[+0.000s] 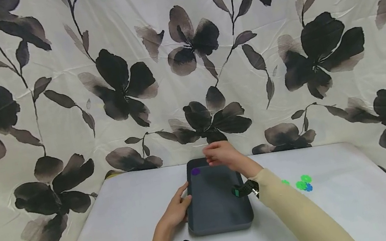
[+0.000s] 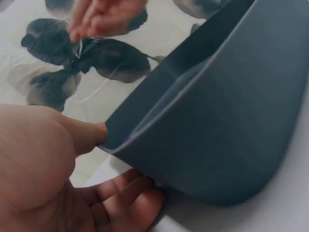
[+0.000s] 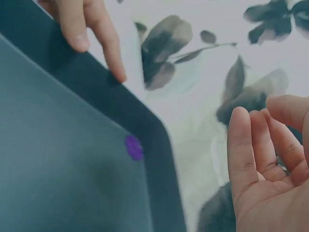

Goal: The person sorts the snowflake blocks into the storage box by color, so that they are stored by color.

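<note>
A dark grey rectangular tray (image 1: 219,213) with raised walls lies on the white table. My left hand (image 1: 176,211) grips its left side, thumb at the rim and fingers low against the outer wall in the left wrist view. A small purple disc with a scalloped edge (image 3: 133,147) lies in the tray's far left corner. Above the tray's far end hovers my right hand (image 1: 224,155), its fingers loosely bent. In the right wrist view nothing shows between that hand's thumb and fingertips (image 3: 239,121).
On the table right of the tray lie several small green pieces (image 1: 301,185) and a blue piece (image 1: 308,187), partly overlapping. My right sleeve (image 1: 298,209) crosses just left of them. A flower-patterned cloth (image 1: 146,14) hangs behind the table's far edge.
</note>
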The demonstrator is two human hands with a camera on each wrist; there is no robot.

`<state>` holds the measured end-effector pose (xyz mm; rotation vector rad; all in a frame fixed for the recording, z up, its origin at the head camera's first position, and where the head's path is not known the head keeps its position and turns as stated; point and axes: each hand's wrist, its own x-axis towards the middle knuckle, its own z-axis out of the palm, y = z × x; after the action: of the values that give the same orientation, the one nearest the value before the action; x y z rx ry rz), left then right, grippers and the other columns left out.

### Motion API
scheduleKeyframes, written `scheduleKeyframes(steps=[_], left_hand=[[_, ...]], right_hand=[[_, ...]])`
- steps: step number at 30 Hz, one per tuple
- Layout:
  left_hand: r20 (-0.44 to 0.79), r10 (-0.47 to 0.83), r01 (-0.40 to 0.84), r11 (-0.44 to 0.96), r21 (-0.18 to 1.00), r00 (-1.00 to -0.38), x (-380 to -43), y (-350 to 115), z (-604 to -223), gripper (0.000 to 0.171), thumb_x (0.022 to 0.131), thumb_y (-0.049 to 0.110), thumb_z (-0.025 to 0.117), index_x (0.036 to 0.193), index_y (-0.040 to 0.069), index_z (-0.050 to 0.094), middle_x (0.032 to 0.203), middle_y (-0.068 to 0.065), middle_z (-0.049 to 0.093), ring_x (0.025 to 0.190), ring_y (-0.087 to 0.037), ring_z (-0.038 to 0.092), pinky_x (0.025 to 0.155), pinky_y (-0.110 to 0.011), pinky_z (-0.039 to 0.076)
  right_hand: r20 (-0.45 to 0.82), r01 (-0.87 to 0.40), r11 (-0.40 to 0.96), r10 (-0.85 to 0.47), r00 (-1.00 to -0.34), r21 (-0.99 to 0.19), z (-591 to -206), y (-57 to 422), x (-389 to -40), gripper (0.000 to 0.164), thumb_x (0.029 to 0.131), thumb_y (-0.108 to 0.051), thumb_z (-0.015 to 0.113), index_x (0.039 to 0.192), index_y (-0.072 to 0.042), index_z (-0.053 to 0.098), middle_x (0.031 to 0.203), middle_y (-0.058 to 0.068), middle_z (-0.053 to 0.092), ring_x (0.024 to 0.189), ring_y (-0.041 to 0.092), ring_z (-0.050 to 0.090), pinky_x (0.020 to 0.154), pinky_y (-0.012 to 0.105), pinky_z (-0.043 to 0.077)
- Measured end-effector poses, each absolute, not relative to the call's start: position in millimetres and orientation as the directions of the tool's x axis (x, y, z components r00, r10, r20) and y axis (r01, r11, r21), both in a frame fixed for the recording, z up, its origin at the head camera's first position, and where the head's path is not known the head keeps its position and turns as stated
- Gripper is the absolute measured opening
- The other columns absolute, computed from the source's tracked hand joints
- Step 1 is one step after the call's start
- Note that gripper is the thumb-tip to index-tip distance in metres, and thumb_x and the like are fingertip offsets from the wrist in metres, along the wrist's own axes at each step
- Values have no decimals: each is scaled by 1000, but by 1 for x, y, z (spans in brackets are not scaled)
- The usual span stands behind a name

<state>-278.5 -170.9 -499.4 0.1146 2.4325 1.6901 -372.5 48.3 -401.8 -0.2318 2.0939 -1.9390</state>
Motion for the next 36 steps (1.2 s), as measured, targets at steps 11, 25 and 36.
scheduleKeyframes(steps=[11, 25, 36], left_hand=[[-89, 183, -18, 360, 933, -979, -287, -174, -497, 54, 104, 14, 46, 154, 12, 27, 88, -14, 57, 58, -17, 50, 49, -30, 44], [-97, 155, -27, 403, 915, -983, -274, -176, -501, 55, 104, 16, 45, 155, 15, 26, 83, -13, 54, 52, -17, 47, 49, -32, 42], [-84, 144, -19, 407, 913, -986, -279, -171, -504, 54, 104, 20, 46, 155, 18, 27, 86, -12, 55, 54, -18, 49, 50, -33, 42]], right_hand=[[-75, 11, 183, -348, -935, -983, -372, 100, -343, 24, 96, -19, 63, 109, 1, 66, 91, 13, 63, 76, 20, 64, 72, 35, 54], [-134, 58, 303, -237, -962, -951, -402, 183, -314, 30, 95, -21, 65, 113, 2, 66, 95, 11, 64, 79, 21, 65, 75, 35, 54], [-201, 139, 334, -159, -967, -932, -447, 221, -295, 35, 95, -20, 64, 119, 5, 62, 111, 21, 62, 92, 35, 61, 80, 38, 53]])
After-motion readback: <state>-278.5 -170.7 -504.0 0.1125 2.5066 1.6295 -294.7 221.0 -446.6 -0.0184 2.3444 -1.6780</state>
